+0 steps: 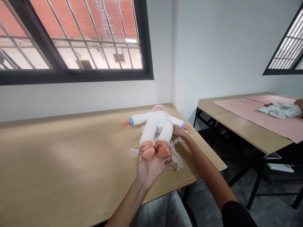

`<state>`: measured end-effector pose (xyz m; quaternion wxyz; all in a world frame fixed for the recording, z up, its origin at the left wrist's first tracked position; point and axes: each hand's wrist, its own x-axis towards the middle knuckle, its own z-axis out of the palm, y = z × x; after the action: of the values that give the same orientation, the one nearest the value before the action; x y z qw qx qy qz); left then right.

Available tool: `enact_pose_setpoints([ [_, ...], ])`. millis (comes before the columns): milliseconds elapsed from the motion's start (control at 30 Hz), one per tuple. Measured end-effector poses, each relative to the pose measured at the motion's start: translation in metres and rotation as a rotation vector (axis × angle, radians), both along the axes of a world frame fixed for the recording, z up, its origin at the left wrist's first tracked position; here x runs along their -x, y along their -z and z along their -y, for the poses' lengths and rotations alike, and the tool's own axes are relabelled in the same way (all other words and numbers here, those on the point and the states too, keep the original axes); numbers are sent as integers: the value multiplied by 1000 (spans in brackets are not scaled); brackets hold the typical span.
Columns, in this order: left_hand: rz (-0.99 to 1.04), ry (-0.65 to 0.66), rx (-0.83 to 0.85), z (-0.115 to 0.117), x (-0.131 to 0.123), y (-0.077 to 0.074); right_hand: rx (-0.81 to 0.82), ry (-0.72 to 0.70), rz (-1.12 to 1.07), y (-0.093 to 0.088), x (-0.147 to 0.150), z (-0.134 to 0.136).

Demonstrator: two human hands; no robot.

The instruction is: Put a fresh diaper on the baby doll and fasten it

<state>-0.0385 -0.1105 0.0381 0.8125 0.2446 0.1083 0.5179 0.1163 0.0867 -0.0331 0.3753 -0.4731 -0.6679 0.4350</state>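
Observation:
A baby doll (159, 119) in a white suit with blue cuffs lies on its back on the wooden table (71, 157), head toward the wall and arms spread. My left hand (153, 160) is wrapped round both of its ankles and lifts the feet toward me. At the doll's right-hand side in view, my right hand (178, 130) reaches in by the hip; its fingers are mostly hidden behind the doll. Crumpled thin whitish material (176, 156), perhaps wipes or a diaper, lies under and beside the legs.
A second table (255, 135) stands to the right with a pink mat (236, 107). On it lies a patterned white baby garment (281, 110), with another person's hand (299, 102) at the edge. Below is a black chair (281, 176) bearing a white device (280, 167). A barred window (94, 37) is ahead.

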Motion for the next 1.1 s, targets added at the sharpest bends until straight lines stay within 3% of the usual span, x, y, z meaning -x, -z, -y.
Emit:
enact_pose_setpoints([
  [167, 18, -15, -32, 9, -7, 25, 238, -122, 92, -15, -23, 0],
  [267, 28, -47, -19, 17, -10, 43, 256, -136, 101, -21, -37, -1],
  [333, 33, -59, 8, 22, -12, 55, 127, -32, 82, -24, -42, -3],
  [433, 38, -72, 56, 26, -14, 72, -215, 136, 4, -29, -39, -3],
  [533, 55, -69, 105, 28, -15, 83, -450, 73, 16, -31, -22, 4],
  [667, 64, 13, 94, 28, -14, 80, -560, 66, 123, -29, -2, 11],
  [800, 55, 71, 47, 23, -9, 57, -643, 106, 136, -29, 4, 11],
  [933, 80, 89, 32, 16, -8, 37, -683, 44, 81, -32, 2, 12],
  [1000, 79, 101, 18, 15, -10, 38, -651, 0, 86, -34, 0, 13],
  [1100, 63, 98, 21, 17, -13, 52, -599, -46, 112, -35, -2, 14],
])
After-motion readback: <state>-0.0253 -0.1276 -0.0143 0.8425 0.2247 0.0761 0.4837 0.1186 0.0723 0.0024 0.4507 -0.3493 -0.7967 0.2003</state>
